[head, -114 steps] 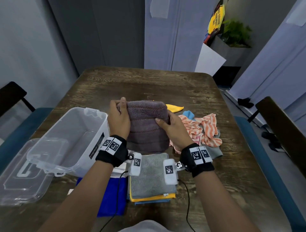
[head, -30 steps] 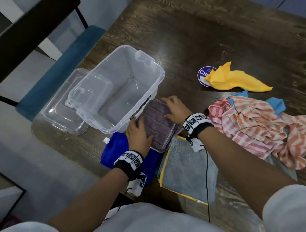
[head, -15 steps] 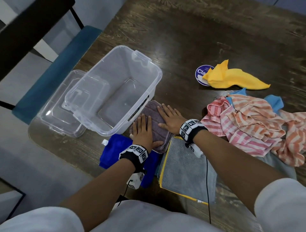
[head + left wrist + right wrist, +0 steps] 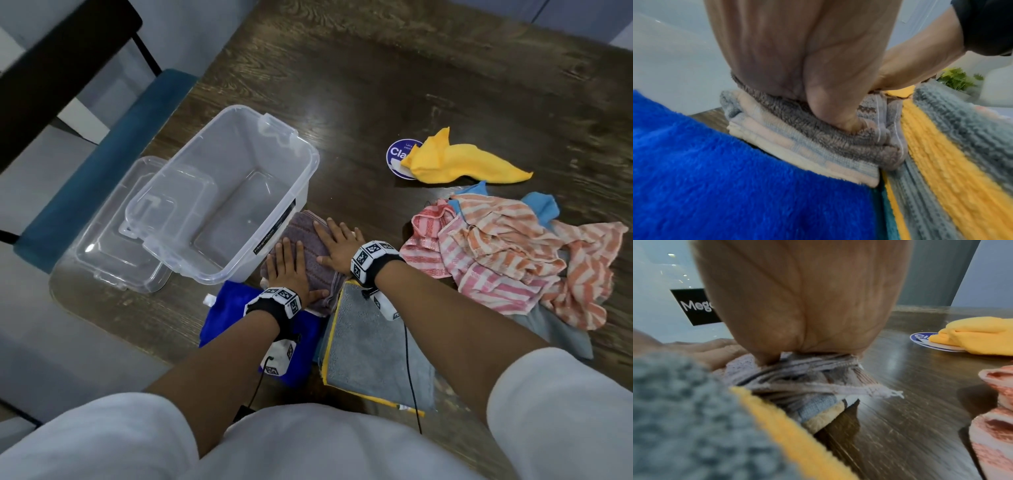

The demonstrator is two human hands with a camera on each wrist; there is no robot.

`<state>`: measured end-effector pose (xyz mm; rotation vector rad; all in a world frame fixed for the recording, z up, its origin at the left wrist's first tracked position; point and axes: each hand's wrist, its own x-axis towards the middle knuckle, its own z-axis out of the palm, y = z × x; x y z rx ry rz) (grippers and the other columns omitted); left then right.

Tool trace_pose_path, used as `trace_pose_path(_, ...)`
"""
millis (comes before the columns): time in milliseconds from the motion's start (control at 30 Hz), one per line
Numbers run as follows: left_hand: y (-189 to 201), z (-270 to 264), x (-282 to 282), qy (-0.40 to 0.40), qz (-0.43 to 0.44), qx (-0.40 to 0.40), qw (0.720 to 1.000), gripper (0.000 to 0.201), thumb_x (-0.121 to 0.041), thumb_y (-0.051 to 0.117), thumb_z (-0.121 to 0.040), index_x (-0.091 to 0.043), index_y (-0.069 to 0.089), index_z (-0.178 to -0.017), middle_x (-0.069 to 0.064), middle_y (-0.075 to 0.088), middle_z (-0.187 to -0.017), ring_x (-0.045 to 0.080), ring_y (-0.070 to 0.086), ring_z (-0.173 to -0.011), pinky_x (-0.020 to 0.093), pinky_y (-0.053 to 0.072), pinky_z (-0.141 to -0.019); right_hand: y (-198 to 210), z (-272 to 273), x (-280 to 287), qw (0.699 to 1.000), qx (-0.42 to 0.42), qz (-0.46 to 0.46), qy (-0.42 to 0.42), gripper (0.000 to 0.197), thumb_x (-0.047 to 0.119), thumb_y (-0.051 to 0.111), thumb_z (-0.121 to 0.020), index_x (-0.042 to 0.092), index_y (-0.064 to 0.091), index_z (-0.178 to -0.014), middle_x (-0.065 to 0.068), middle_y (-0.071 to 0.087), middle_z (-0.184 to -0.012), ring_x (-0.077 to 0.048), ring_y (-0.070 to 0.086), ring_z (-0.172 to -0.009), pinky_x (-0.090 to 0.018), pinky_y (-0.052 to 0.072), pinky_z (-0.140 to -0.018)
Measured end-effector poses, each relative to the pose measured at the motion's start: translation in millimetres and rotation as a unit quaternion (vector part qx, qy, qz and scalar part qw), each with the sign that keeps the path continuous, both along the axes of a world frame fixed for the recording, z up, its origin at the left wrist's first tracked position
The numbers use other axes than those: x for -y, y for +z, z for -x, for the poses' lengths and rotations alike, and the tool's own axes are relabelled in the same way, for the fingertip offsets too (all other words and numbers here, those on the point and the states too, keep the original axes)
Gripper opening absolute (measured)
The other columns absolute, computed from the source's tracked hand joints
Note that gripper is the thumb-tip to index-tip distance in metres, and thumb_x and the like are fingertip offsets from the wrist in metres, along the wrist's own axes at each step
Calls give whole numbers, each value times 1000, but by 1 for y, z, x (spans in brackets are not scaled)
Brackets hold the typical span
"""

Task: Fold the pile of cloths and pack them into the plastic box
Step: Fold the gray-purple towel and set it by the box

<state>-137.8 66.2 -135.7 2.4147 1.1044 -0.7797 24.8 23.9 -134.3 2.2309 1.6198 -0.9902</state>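
Note:
A folded purple-grey cloth (image 4: 303, 233) lies on a small stack beside the clear plastic box (image 4: 236, 192). My left hand (image 4: 289, 270) presses flat on its near part, fingers straight. My right hand (image 4: 337, 243) lies flat on its far right part. In the left wrist view the palm (image 4: 797, 56) bears down on the purple-grey cloth (image 4: 838, 141) above paler folded layers. The right wrist view has the palm (image 4: 807, 305) on the same cloth (image 4: 818, 369). The box holds nothing.
The box lid (image 4: 113, 236) lies left of the box. A blue cloth (image 4: 226, 308) and a grey-and-yellow folded stack (image 4: 370, 349) sit near me. Unfolded striped cloths (image 4: 513, 260) and a yellow cloth (image 4: 459, 164) lie right, by a round sticker (image 4: 397, 157).
The purple-grey cloth came down from being held up in both hands onto the stack by the box. Both hands have flattened out on it in the last second.

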Motion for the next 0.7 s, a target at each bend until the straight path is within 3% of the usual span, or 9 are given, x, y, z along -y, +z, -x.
trace_pose_path(167,15,1,-3,-8,3,7,1000,125,-74,56,-84,-9,-24,-155,22,-27,-161,39,-21,-150,52,-11,-121,19,-9,30,997,-30,-16,-65,78,49,42,-104,25,-6,-161,-9,-7,-169,-34,-1,-155,-52,3,-123)
trace_pose_path(233,26,-6,1,3,-1,5,1000,117,-63,61,-87,-8,-14,-157,23,-19,-163,40,-15,-152,54,-9,-121,23,-18,52,990,-50,-52,-119,72,44,44,-104,22,6,-161,-12,4,-168,-34,9,-154,-53,10,-123)
trace_pose_path(333,43,-25,18,6,-30,41,999,85,-37,58,-95,-11,8,-158,23,-8,-165,39,-7,-153,58,-4,-122,25,-35,91,972,-80,-91,-201,64,40,47,-104,18,22,-159,-16,24,-162,-35,32,-146,-48,28,-118)
trace_pose_path(400,53,-42,34,-9,-48,119,992,65,-29,49,-100,-13,21,-156,20,-1,-166,36,-2,-154,56,-2,-123,28,-45,119,960,-87,-106,-245,59,36,49,-104,13,32,-155,-17,35,-158,-33,39,-142,-42,33,-116)
trace_pose_path(467,60,-61,58,-41,-28,199,979,57,-31,45,-103,-15,27,-155,17,6,-166,32,3,-154,52,0,-123,30,-54,147,951,-77,-112,-276,49,30,50,-105,9,44,-149,-19,46,-151,-34,46,-137,-37,37,-110)
trace_pose_path(533,63,-77,88,-99,6,225,969,63,-40,48,-103,-18,25,-157,15,7,-167,30,4,-155,47,-1,-123,31,-61,174,945,-53,-113,-302,40,25,50,-104,8,54,-140,-18,55,-142,-33,52,-130,-36,40,-105)
trace_pose_path(700,48,-89,157,-248,29,163,955,82,-61,44,-98,-19,11,-160,14,-2,-168,34,-1,-154,49,-2,-123,25,-73,242,917,-16,-110,-383,27,18,50,-100,10,63,-122,-16,65,-124,-33,62,-112,-39,51,-94)
